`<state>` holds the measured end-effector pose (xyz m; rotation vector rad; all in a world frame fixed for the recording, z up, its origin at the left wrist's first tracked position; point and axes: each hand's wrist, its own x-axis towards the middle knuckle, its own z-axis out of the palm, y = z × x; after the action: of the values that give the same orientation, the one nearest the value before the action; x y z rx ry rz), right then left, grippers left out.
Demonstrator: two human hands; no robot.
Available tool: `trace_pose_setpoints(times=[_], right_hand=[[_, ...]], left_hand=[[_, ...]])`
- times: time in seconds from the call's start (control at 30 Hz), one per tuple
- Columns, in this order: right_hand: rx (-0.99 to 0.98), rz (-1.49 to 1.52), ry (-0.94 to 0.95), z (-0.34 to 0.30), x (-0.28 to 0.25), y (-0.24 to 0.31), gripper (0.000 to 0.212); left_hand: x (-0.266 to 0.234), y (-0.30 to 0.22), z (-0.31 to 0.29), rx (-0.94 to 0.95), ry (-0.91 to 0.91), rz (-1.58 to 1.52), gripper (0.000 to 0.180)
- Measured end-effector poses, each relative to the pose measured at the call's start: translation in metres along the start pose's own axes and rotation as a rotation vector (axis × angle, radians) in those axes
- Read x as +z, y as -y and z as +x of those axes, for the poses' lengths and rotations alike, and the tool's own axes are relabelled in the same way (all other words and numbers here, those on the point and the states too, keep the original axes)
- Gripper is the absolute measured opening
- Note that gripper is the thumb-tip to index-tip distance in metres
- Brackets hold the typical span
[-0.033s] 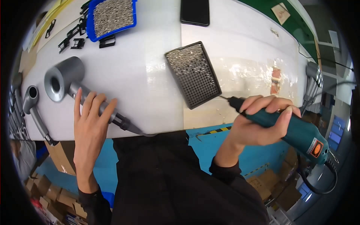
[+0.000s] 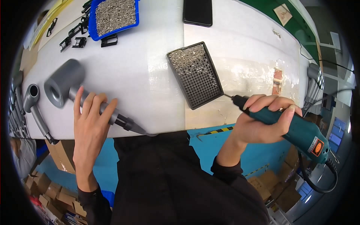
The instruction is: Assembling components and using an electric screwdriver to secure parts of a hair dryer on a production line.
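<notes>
A grey hair dryer [image 2: 63, 84] lies on the white table [image 2: 142, 86], its handle pointing toward me. My left hand [image 2: 88, 123] lies flat on that handle with fingers straight and spread. My right hand [image 2: 262, 125] is closed around a teal electric screwdriver [image 2: 303, 137] with a black cord. The bit tip touches the near right corner of a black perforated screw tray [image 2: 197, 75], which has small screws piled at its far end.
A second grey hair dryer [image 2: 33, 105] lies at the table's left edge. At the back are a blue bin of screws [image 2: 112, 15], black plastic parts [image 2: 78, 39] and a black phone [image 2: 197, 12]. Cardboard boxes [image 2: 48, 187] sit on the floor.
</notes>
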<state>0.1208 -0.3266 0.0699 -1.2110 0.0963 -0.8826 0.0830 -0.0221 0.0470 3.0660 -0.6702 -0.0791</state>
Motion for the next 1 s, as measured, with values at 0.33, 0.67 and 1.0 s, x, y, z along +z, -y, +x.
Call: trace_pose_setpoints(times=[0.33, 0.67, 1.0], right_hand=[[-0.037, -0.24, 0.037, 0.009, 0.011, -0.027, 0.022], [-0.107, -0.283, 0.13, 0.005, 0.018, -0.03, 0.023], [-0.054, 0.087, 0.003, 0.0, 0.004, 0.01, 0.026]], left_hand=[[-0.005, -0.01, -0.004, 0.126, 0.036, -0.34, 0.03], [-0.006, -0.009, -0.007, 0.111, -0.146, -0.363, 0.022], [-0.019, -0.022, -0.01, 0.019, -0.309, -0.372, 0.023]])
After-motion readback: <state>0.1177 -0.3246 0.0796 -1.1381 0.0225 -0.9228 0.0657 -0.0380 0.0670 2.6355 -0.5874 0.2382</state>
